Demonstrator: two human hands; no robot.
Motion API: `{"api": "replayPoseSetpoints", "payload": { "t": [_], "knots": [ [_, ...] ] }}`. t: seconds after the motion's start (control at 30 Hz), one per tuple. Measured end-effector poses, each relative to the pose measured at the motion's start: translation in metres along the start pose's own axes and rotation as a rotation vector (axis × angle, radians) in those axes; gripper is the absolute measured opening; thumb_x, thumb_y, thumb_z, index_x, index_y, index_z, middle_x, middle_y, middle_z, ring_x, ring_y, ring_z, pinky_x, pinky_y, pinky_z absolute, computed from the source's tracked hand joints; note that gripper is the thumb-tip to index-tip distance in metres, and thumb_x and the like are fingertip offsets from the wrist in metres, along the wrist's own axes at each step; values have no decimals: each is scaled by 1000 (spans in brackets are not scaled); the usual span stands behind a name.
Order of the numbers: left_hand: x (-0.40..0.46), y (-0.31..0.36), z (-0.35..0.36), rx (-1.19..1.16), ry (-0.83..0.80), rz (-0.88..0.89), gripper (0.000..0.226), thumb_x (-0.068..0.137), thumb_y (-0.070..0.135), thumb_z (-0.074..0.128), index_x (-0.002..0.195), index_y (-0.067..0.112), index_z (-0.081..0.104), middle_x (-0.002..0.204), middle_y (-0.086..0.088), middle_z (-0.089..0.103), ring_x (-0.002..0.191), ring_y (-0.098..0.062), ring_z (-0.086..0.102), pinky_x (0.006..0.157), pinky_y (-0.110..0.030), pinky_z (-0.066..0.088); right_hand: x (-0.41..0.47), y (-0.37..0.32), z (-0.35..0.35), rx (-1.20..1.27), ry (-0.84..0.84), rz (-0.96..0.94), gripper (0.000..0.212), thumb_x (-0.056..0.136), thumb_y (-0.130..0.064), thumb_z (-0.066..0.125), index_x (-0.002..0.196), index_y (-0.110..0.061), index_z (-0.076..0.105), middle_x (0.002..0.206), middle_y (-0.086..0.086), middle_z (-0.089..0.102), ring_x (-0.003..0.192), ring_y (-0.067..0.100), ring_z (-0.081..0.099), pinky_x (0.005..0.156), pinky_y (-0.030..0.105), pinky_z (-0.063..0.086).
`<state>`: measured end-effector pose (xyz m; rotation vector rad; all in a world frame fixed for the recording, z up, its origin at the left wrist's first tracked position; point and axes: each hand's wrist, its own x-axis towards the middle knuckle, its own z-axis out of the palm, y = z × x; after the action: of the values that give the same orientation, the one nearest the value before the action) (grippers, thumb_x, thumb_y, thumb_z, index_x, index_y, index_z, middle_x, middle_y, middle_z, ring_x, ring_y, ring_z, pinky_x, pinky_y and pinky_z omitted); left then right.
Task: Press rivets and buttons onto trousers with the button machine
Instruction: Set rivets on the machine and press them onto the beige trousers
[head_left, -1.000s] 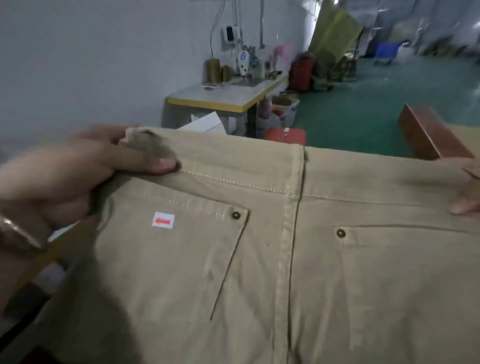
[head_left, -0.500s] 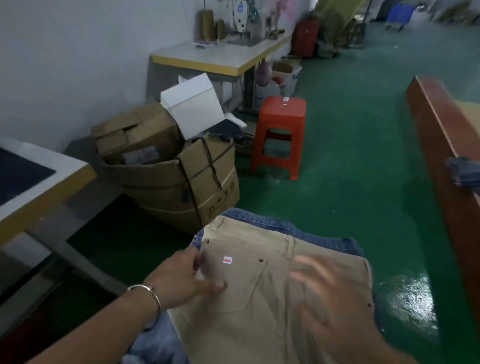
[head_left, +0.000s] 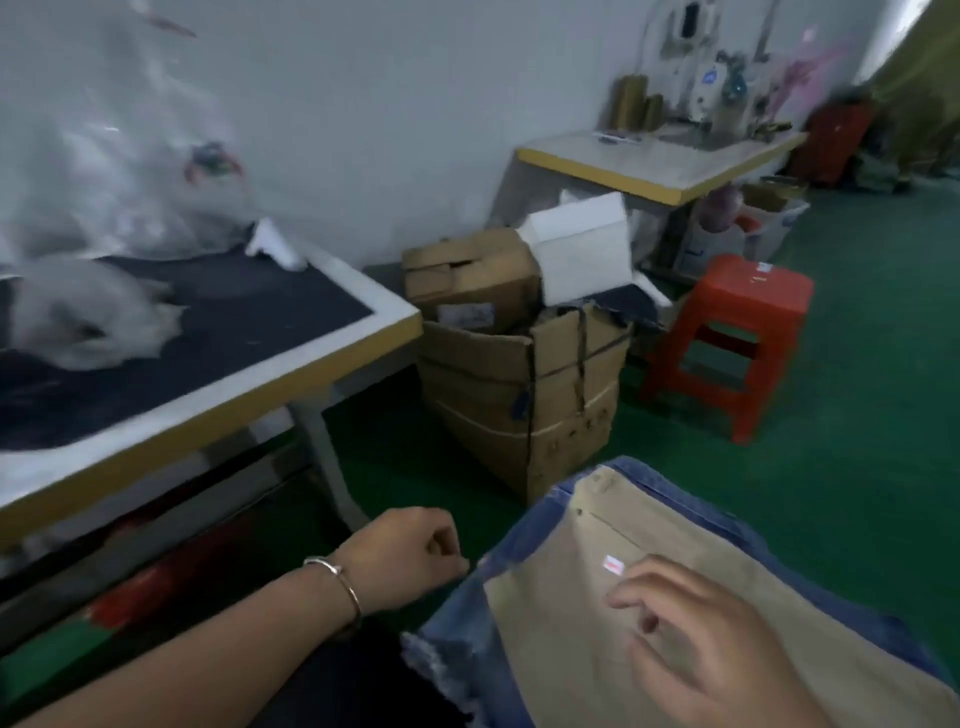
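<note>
Withdrawn leftward, left hand (head_left: 415, 556) curls empty; right hand (head_left: 691, 639) hovers loose-fingered over one khaki trousers (head_left: 597, 623).

The tan trousers (head_left: 649, 634) are cut off by the bottom and right edges, and they hide most of the jeans (head_left: 462, 644) below. The right hand (head_left: 696, 644) is blurred, so its grip is unclear. The plastic bags (head_left: 88, 171) on the table (head_left: 291, 364) are smeared by motion.

Dim, flat indoor light; motion blur throughout, wide-angle bending at edges.

A green floor (head_left: 857, 467) carries cardboard boxes (head_left: 524, 384) and 1 red stool (head_left: 727, 332); clear plastic (head_left: 88, 312) lies on the dark-topped counter (head_left: 218, 374).
</note>
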<state>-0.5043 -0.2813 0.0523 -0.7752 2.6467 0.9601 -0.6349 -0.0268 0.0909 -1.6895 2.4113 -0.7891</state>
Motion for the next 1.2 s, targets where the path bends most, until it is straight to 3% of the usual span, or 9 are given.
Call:
{"api": "replayPoseSetpoints", "payload": {
  "t": [0.17, 0.3, 0.47, 0.63, 0.7, 0.8, 0.9, 1.03, 1.2],
  "knots": [
    [-127, -100, -43, -195, 287, -220, 12, 91, 41, 63, 84, 32, 63, 71, 15, 66, 59, 7, 59, 56, -11, 44, 82, -96, 15, 92, -201, -388, 21, 81, -29, 74, 87, -46, 64, 100, -22, 61, 78, -2, 62, 64, 15, 47],
    [-265, -166, -34, -418, 617, -536, 16, 94, 28, 63, 80, 22, 63, 62, 10, 66, 50, -2, 59, 53, -18, 48, 121, -214, 74, 113, -463, -883, 27, 82, -56, 48, 102, -42, 61, 106, -24, 55, 86, -1, 58, 70, 16, 46],
    [-438, -183, 21, -652, 1057, -876, 18, 95, 20, 61, 78, 15, 66, 63, 3, 69, 58, -12, 60, 66, -29, 51, 90, -371, 159, 109, -722, -1360, 23, 91, -41, 54, 113, -35, 57, 104, -18, 58, 91, 2, 53, 79, 23, 44],
    [-557, -155, 144, -557, 1223, -1486, 18, 91, 39, 62, 77, 30, 69, 76, 15, 72, 76, -7, 63, 67, -27, 47, 3, -451, 248, 180, -966, -1450, 15, 88, -28, 59, 102, -30, 62, 86, -17, 59, 78, 3, 51, 69, 26, 43],
    [-569, -141, 201, -622, 1148, -1681, 16, 88, 43, 65, 92, 28, 68, 94, 10, 70, 93, -13, 64, 79, -30, 51, -34, -459, 283, 124, -1050, -1474, 16, 87, -29, 58, 103, -32, 59, 90, -15, 61, 84, 6, 55, 72, 29, 46],
    [-555, -127, 275, -738, 914, -1889, 56, 80, 56, 67, 121, 21, 56, 121, -2, 59, 115, -24, 55, 97, -37, 47, -79, -459, 325, -10, -1139, -1506, 31, 87, -37, 57, 117, -36, 51, 113, -12, 58, 107, 11, 54, 82, 28, 45],
    [-536, -118, 315, -899, 995, -1953, 82, 71, 65, 71, 136, 24, 44, 129, -5, 50, 121, -26, 50, 102, -38, 44, -113, -456, 350, -107, -1171, -1606, 57, 86, -44, 57, 139, -34, 39, 139, -9, 44, 129, 14, 39, 98, 28, 38],
    [-530, -124, 323, -861, 1222, -2048, 88, 63, 59, 80, 133, 20, 44, 129, -2, 56, 121, -26, 51, 99, -37, 45, -145, -444, 360, -169, -1221, -1618, 72, 80, -55, 62, 139, -26, 32, 138, -1, 41, 126, 23, 42, 97, 38, 44],
    [-531, -128, 305, -564, 1416, -1973, 29, 74, 28, 75, 94, 28, 54, 94, 9, 57, 97, -18, 55, 80, -32, 46, -171, -428, 371, -148, -1241, -1366, 97, 81, -39, 63, 152, -17, 0, 136, 7, 47, 116, 26, 53, 91, 37, 45]
  ]
}}
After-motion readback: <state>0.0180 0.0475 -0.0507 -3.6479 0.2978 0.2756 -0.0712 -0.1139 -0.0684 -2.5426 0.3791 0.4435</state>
